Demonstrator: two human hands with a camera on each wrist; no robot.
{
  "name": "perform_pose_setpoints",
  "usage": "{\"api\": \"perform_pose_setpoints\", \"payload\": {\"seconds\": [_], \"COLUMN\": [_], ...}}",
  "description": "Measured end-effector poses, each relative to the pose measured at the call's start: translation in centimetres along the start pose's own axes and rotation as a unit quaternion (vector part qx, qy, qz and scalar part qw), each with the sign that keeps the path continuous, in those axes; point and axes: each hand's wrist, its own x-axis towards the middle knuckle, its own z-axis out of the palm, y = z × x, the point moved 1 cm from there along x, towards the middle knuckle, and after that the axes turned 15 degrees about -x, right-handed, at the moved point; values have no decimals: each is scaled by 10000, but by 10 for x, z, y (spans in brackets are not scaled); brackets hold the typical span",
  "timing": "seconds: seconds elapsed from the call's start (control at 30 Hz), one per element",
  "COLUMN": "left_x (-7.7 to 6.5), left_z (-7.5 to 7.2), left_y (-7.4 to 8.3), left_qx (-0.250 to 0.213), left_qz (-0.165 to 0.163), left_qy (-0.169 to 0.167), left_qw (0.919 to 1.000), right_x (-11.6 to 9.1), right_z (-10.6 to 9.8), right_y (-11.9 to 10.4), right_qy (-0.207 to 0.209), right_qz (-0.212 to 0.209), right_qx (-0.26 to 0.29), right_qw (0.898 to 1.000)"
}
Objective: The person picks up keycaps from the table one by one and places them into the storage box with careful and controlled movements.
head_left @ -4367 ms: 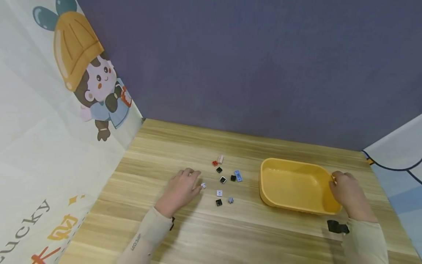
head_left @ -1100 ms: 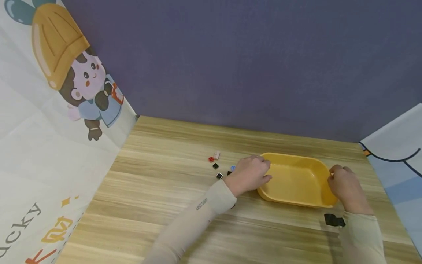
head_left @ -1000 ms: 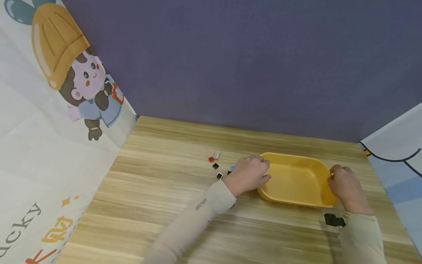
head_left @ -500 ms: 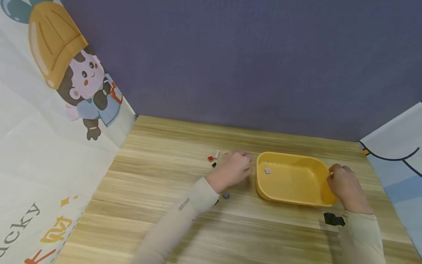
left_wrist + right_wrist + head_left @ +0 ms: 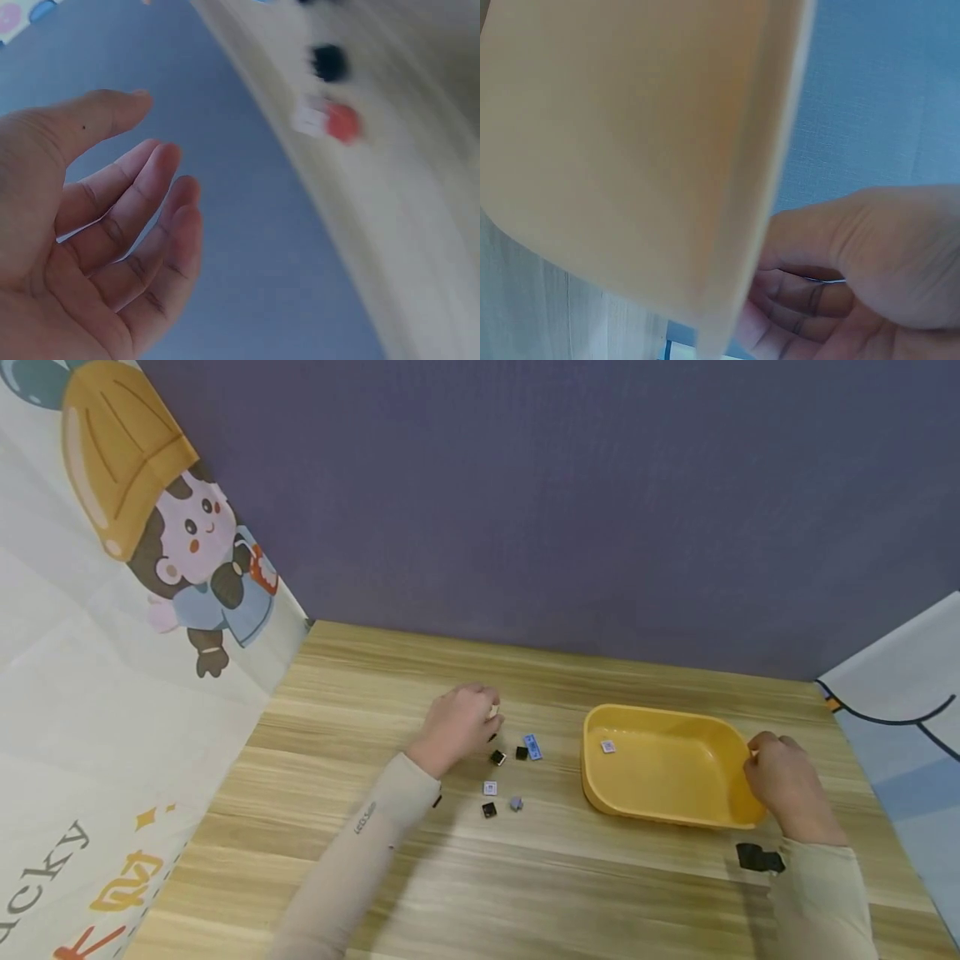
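Pale brick [image 5: 309, 118]: mid-frame in head view, by fingertips at R edge of L hand [image 5: 456, 725], the nearer one; thumb + fingers apart, nothing visibly held. Brick part-hidden, blurred in L wrist view; can't tell long axis or pointing. Further R, yellow tray [image 5: 675, 772], R hand [image 5: 789, 787] pinching its R rim.

On the wood-grain counter [image 5: 600, 893], the right hand [image 5: 787, 789] grips a yellow tray [image 5: 675, 772]; the left hand [image 5: 457, 727] hovers near small plastic pieces [image 5: 532, 747].
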Motion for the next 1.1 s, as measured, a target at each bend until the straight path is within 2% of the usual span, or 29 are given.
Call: {"api": "perform_pose_setpoints", "payload": {"seconds": [0.2,0.4,0.73,0.87,1.1], "left_x": [-2,-1,4,6,7], "left_z": [7,16,26,28,31], "left_y": [-27,-40,-48,-48,-48], "left_qx": [-32,-67,-137,-209,-40], "left_qz": [-399,-781,-1200,-1257,-1302], "left_qy": [-37,-306,-630,-686,-719], "left_qw": [9992,9965,9907,9895,9889], "right_x": [0,1,0,-1,-1], "right_z": [1,-1,-2,-2,-1], "right_y": [1,0,-1,-1,0], "right_qy": [-41,-48,-25,41,-61], "right_qz": [-16,5,-19,-21,66], "right_qx": [20,-15,1,20,6], "right_qw": [10000,10000,10000,10000,10000]}}
